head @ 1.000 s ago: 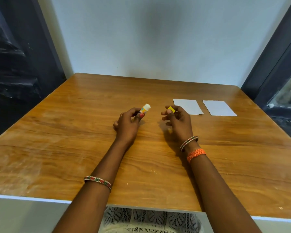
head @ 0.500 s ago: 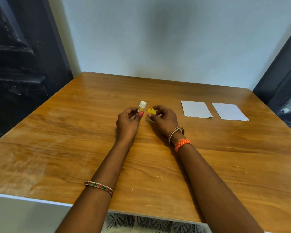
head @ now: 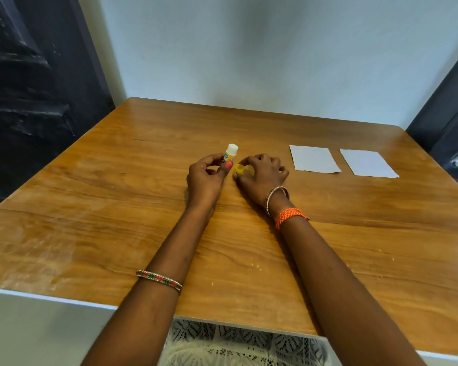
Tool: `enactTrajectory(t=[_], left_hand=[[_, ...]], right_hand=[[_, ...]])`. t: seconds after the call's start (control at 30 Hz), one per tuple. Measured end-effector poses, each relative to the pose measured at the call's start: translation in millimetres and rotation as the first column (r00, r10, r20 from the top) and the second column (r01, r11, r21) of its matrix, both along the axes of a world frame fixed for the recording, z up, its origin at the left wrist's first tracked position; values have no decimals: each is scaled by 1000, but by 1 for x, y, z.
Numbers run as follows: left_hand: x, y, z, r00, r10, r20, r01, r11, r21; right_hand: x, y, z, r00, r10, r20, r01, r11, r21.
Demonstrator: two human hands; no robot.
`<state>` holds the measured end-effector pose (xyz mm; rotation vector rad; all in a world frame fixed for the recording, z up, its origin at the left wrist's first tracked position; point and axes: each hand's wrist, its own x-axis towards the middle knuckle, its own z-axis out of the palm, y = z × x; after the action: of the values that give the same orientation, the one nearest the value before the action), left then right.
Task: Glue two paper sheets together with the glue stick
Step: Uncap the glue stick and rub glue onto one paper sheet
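Observation:
My left hand (head: 205,178) grips a small glue stick (head: 230,153) upright near the table's middle, its white glue tip bare. Right beside it, my right hand (head: 262,175) pinches the yellow cap (head: 239,169) low over the wood; whether the cap touches the table I cannot tell. Two white paper sheets lie flat and apart at the right: the nearer sheet (head: 313,159) just right of my right hand, the farther sheet (head: 368,163) beyond it.
The wooden table (head: 117,207) has a white front edge. A pale wall stands behind it, with dark panels at the left and right. Patterned cloth shows below the front edge.
My right hand has carried the yellow cap leftward and down, next to the glue stick. The left hand stays holding the stick upright. The camera view has shifted a little.

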<state>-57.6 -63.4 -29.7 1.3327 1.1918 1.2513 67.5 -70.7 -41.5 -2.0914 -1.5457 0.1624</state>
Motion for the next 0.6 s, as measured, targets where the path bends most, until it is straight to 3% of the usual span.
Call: enactTrajectory(t=[0.1, 0.23, 0.33, 0.47, 0.6], left_hand=[[-2, -1, 1, 1000, 13, 11, -14, 1000, 12], [-2, -7, 6, 999, 20, 45, -23, 996, 83], [3, -12, 13, 1000, 1, 11, -3, 982, 190], [21, -21, 36, 997, -42, 63, 27, 977, 213], [46, -27, 53, 986, -109, 130, 91, 986, 141]], right_hand=[[-1, -2, 1, 1000, -10, 16, 10, 1000, -3], [-3, -17, 8, 995, -46, -90, 75, 934, 350], [-3, -36, 15, 987, 34, -157, 54, 849, 526], [0, -52, 18, 975, 82, -207, 60, 798, 599], [3, -56, 17, 990, 22, -143, 76, 758, 647]])
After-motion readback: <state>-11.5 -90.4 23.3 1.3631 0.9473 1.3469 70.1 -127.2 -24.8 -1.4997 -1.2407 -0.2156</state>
